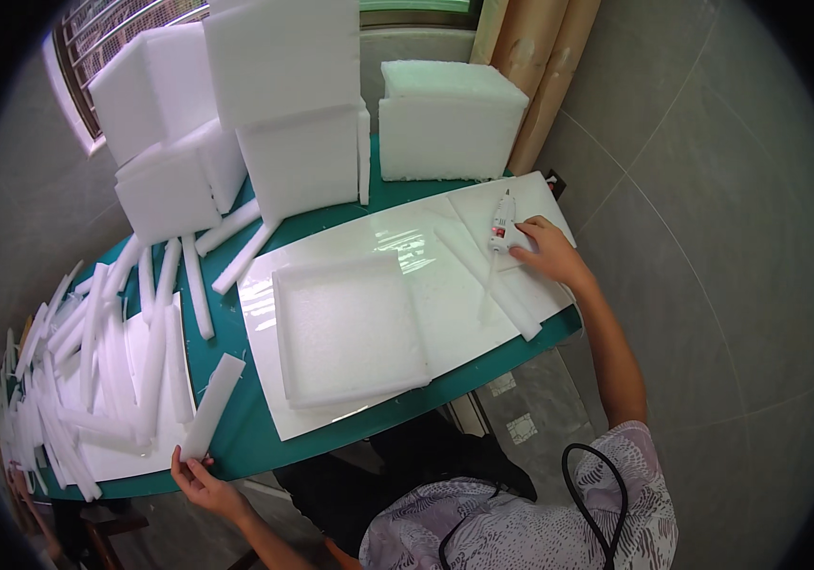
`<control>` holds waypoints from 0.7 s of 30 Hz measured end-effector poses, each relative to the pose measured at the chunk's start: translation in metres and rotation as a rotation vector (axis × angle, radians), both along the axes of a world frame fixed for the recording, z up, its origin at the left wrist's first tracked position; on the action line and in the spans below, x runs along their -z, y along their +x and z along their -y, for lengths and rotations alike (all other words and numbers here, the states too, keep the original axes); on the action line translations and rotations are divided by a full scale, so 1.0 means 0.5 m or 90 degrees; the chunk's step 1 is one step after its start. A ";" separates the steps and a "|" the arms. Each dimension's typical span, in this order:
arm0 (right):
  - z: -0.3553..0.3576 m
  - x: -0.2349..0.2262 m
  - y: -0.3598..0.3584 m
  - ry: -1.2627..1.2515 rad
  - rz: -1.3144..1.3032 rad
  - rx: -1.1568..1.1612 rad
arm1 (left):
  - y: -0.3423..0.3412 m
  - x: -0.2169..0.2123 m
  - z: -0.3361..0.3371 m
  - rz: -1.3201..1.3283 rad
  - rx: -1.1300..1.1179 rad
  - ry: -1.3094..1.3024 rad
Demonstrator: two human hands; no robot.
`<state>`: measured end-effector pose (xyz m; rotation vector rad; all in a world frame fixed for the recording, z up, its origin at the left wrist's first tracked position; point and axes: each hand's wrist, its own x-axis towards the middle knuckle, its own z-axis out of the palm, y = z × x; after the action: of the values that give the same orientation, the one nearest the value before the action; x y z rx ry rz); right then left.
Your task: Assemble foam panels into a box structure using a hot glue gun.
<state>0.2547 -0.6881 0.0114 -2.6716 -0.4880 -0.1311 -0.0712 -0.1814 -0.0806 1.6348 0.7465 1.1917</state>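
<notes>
At the table's near left edge, my left hand [200,483] is closed on the lower end of a flat white foam strip [215,404], which tilts up and to the right. My right hand [551,251] has its fingers on the handle side of a white hot glue gun [503,217], whose nozzle points away from me; a translucent glue stick [490,290] trails from its back. Between my hands lies a shallow square foam tray [280,328] with low walls, on a glossy white board [260,385]. Another foam strip [492,285] lies on the board beside the glue gun.
A large pile of foam strips [94,380] covers the left of the green table [331,435]. White foam boxes [298,166] are stacked at the back left, and another foam box [450,133] stands at the back right. A curtain [554,76] hangs behind it.
</notes>
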 end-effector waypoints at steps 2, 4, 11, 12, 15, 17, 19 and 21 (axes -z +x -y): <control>0.000 0.009 -0.011 -0.022 0.045 -0.021 | -0.001 -0.003 0.001 0.006 0.003 0.001; 0.004 0.010 -0.033 -0.044 0.092 -0.043 | -0.001 -0.012 0.004 0.036 0.010 -0.032; -0.087 -0.101 -0.186 0.018 0.296 0.012 | -0.020 -0.081 0.056 0.094 0.064 -0.018; -0.119 -0.130 -0.223 0.058 0.332 0.001 | -0.023 -0.099 0.074 0.085 0.049 -0.018; -0.216 -0.168 -0.317 0.261 0.072 -0.275 | -0.010 -0.159 0.145 0.050 0.332 0.190; -0.266 -0.183 -0.351 0.312 -0.127 -0.434 | 0.040 -0.197 0.194 0.083 0.498 0.215; -0.299 -0.187 -0.367 0.317 -0.203 -0.489 | 0.082 -0.218 0.228 0.095 0.601 0.256; -0.321 -0.191 -0.374 0.226 -0.431 -0.507 | 0.100 -0.230 0.241 0.093 0.634 0.278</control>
<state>0.0675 -0.5276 0.1070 -1.8379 -1.0988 0.8004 -0.0213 -0.3017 0.0343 1.8700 -0.4548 0.7231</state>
